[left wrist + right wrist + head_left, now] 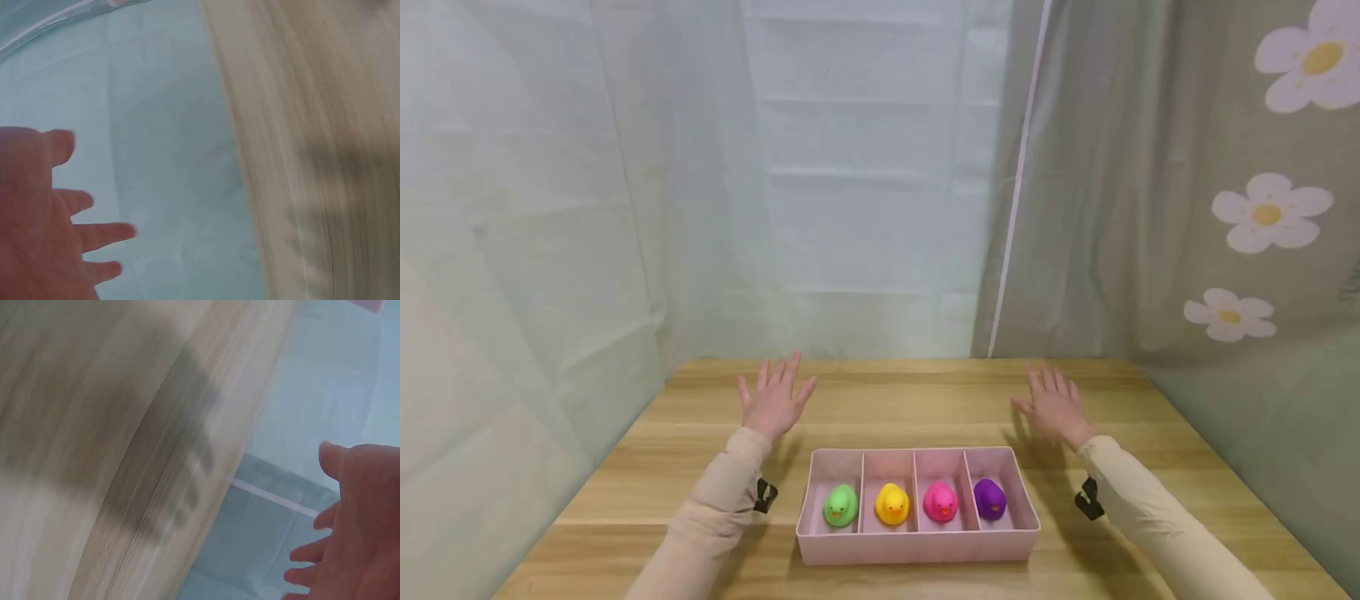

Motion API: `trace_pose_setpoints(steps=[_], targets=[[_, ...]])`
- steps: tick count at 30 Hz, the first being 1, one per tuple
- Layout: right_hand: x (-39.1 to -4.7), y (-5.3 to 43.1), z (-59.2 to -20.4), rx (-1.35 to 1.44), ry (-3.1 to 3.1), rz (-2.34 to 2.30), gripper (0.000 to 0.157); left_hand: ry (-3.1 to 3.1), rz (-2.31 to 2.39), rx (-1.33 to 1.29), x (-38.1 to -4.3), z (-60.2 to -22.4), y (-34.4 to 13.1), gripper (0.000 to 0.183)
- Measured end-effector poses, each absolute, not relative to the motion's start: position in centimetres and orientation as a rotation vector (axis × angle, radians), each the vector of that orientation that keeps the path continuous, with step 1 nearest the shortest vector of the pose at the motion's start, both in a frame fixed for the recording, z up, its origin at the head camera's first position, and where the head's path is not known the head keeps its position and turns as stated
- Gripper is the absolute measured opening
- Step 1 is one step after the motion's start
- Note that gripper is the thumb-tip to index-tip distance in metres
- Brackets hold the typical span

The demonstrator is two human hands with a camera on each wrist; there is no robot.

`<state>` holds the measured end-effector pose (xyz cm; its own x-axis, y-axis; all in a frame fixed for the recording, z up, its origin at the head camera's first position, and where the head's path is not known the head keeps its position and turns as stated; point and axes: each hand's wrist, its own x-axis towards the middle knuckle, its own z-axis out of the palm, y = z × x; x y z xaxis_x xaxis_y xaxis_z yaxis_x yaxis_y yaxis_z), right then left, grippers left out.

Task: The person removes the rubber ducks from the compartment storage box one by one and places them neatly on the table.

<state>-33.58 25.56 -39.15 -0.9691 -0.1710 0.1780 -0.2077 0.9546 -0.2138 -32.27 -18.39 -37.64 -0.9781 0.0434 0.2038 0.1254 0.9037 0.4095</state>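
Note:
A pink box (917,547) with dividers stands near the front of the table, one rubber duck in each compartment. From left to right they are a green duck (841,506), a yellow duck (892,504), a pink duck (941,502) and a purple duck (990,499). Beyond the box's left end my left hand (774,405) is held over the table, fingers spread, holding nothing. My right hand (1057,410) hovers likewise past the right end, its fingers stretched out and bare. Both wrist views show the palms with straight fingers, the left hand (37,219) and the right hand (359,519).
The wooden table (917,400) reaches back to a pale curtain (865,208). A grey curtain with white flowers (1266,214) hangs along the right side, and another pale sheet (512,275) along the left. Black straps (1089,500) sit at the wrists.

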Motion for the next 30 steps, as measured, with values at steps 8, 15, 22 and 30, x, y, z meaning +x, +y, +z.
trace_pose_setpoints(steps=[8, 15, 22, 30], targets=[[-32.4, 24.0, -38.4, 0.427, -3.008, 0.366, 0.048, -2.955, -0.693, -0.541, -31.5, -37.9, -19.5, 0.058], [-30.4, 23.0, -37.3, 0.539, -2.919, 0.502, 0.022, -3.008, -0.718, -0.857, -30.7, -37.9, -19.4, 0.046], [-28.1, 23.0, -36.4, 0.660, -2.847, 0.601, 0.014, -3.075, -0.793, -1.010, -30.3, -38.6, -19.3, 0.045], [-25.9, 22.3, -36.6, 1.052, -2.797, 0.744, 0.021, -3.125, -1.009, -1.030, -29.6, -39.4, -19.4, 0.042]])
